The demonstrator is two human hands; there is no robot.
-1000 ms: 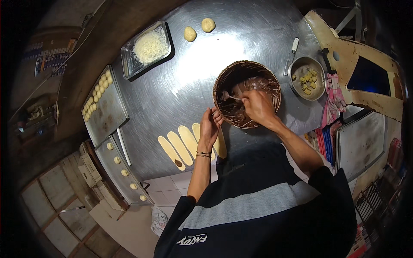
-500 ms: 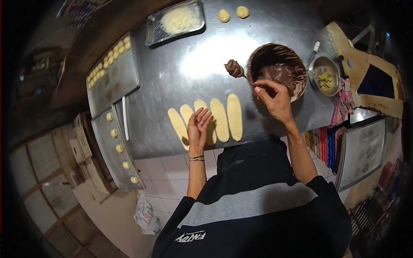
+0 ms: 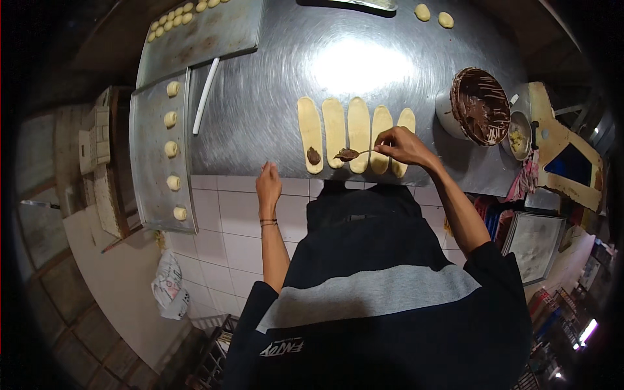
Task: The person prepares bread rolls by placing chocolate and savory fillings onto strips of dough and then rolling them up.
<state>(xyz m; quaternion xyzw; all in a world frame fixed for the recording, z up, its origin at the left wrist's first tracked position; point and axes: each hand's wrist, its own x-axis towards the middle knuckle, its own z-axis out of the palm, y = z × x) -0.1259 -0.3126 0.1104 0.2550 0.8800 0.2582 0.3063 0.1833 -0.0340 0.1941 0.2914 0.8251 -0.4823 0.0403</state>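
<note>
My right hand (image 3: 400,146) is closed on a spoon (image 3: 364,153), its bowl loaded with brown chocolate paste over the second of several flattened dough ovals (image 3: 333,123). The leftmost oval (image 3: 309,127) carries a dollop of the same paste (image 3: 313,156) near its lower end. My left hand (image 3: 268,185) is just off the front edge of the steel table (image 3: 247,130), left of the ovals, fingers loosely curled and apparently holding nothing. A pot with a chocolate-smeared rim and interior (image 3: 478,104) stands to the right of the ovals.
At left are a tray of dough balls (image 3: 201,36), a tray of rolled pieces (image 3: 156,130) and a white rod (image 3: 207,96). Two dough balls (image 3: 434,15) sit at the back. A metal bowl with yellow cubes (image 3: 519,135) and a cardboard piece (image 3: 569,156) are at right.
The spoon has come out of the pot with paste and moved left over the dough ovals. My left hand has moved away leftward and down. The view has shifted.
</note>
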